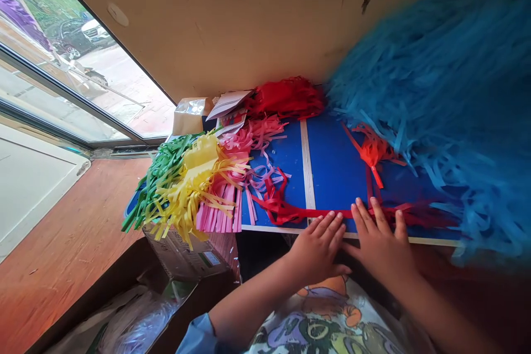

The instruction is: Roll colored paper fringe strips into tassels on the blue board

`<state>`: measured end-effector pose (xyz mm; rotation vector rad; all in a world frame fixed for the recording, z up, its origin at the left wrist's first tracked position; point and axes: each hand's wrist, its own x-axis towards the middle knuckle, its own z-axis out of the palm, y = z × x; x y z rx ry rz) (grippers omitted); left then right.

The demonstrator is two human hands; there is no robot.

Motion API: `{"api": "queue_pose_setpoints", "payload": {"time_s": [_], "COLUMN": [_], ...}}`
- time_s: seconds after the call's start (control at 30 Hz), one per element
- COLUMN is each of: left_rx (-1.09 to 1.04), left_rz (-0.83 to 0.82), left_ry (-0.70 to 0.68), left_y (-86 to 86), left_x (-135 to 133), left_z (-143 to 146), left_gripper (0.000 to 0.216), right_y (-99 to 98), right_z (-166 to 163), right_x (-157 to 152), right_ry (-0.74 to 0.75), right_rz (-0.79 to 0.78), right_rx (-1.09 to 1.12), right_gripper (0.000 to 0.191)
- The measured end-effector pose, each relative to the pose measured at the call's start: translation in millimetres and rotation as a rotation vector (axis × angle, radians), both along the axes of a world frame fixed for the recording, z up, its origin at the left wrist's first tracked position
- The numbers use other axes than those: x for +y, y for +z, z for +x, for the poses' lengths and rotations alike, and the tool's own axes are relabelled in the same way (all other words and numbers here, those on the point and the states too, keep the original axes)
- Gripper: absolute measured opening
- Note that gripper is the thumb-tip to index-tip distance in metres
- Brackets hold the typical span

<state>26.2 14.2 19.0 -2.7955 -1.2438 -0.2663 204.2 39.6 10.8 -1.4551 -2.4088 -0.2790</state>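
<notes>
A box (188, 254) holding clear plastic sits nearer than the strip and to its left. The left hand (316, 246) lies palm down on the strip, fingers straight and close together; the right hand (379, 238) lies flat just beside it, fingers spread along the strip. Neither pinches. The red strip (311, 213) runs along the near edge of the blue table (336, 160), narrow in the middle, fringed at both ends. Left of the strip are pink (224, 207), yellow (199, 160) and green fringes (168, 166), overlapping. Beyond its right half lies an orange-red tassel (373, 149); right of that, a big blue heap (435, 77), partly blurred. Farther beyond the strip are a red pile (288, 98), a paper bag (191, 113) and the wall (257, 22).
</notes>
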Motion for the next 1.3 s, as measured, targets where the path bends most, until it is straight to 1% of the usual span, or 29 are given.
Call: {"api": "queue_pose_setpoints", "payload": {"time_s": [0.07, 0.17, 0.27, 0.33, 0.4, 0.5, 0.57, 0.67, 0.77, 0.83, 0.9, 0.97, 1.07, 1.13, 1.2, 1.3], "left_rx": [0.039, 0.069, 0.056, 0.031, 0.025, 0.043, 0.046, 0.046, 0.060, 0.081, 0.110, 0.130, 0.138, 0.131, 0.097, 0.021], "left_rz": [-0.046, -0.106, -0.075, -0.009, 0.021, -0.036, -0.106, -0.193, -0.220, -0.228, -0.237, -0.240, -0.234, -0.218, -0.194, -0.155], "left_ry": [0.042, 0.081, 0.082, 0.019, -0.032, -0.004, 0.028, 0.086, 0.111, 0.111, 0.105, 0.097, 0.122, 0.177, 0.232, 0.286], "left_y": [-1.8, 11.1, 25.2, 26.8, 22.1, 12.5, 10.0, 12.1, 15.9, 18.1, 20.5, 22.9, 24.7, 24.3, 24.2, 28.3], "left_x": [1.3, 6.9, 15.8, 22.4, 28.9, 36.7, 39.3, 38.5, 35.1, 33.6, 32.8, 31.8, 26.8, 21.3, 16.7, 16.7], "left_z": [-11.3, -23.6, -14.9, -0.9, 11.5, 14.7, 6.0, -13.8, -30.6, -37.9, -41.9, -42.9, -40.7, -38.4, -35.9, -29.9], "left_gripper": [0.074, 0.065, 0.048, 0.044, 0.051, 0.065, 0.070, 0.073, 0.077, 0.083, 0.088, 0.091, 0.085, 0.074, 0.061, 0.046], "right_y": [-2.4, -2.6, 1.8, 4.0, 4.0, 1.6, 0.0, -2.2, -4.5, -4.4, -2.1, 1.9, 6.6, 7.1, 6.5, 7.2], "right_z": [12.6, 25.7, 23.2, 16.9, 11.8, 9.4, 9.9, 10.3, 9.6, 8.9, 7.6, 5.1, -0.8, -4.7, -7.1, -7.4], "right_x": [2.2, 4.5, 4.1, 3.7, 4.5, 7.6, 9.3, 9.8, 9.1, 8.8, 8.6, 7.8, 6.0, 5.9, 7.5, 13.3], "right_ry": [-0.016, -0.039, -0.108, -0.123, -0.113, -0.104, -0.095, -0.093, -0.095, -0.085, -0.071, -0.037, 0.041, 0.094, 0.142, 0.196], "right_rz": [0.019, 0.015, -0.042, -0.064, -0.068, -0.071, -0.078, -0.081, -0.072, -0.060, -0.038, 0.003, 0.059, 0.060, 0.047, 0.044], "right_rx": [-0.026, -0.041, -0.013, -0.020, -0.051, -0.086, -0.090, -0.075, -0.046, -0.023, 0.007, 0.042, 0.119, 0.170, 0.196, 0.167], "right_gripper": [0.066, 0.068, 0.067, 0.067, 0.067, 0.072, 0.079, 0.086, 0.090, 0.089, 0.084, 0.074, 0.044, 0.028, 0.025, 0.025]}}
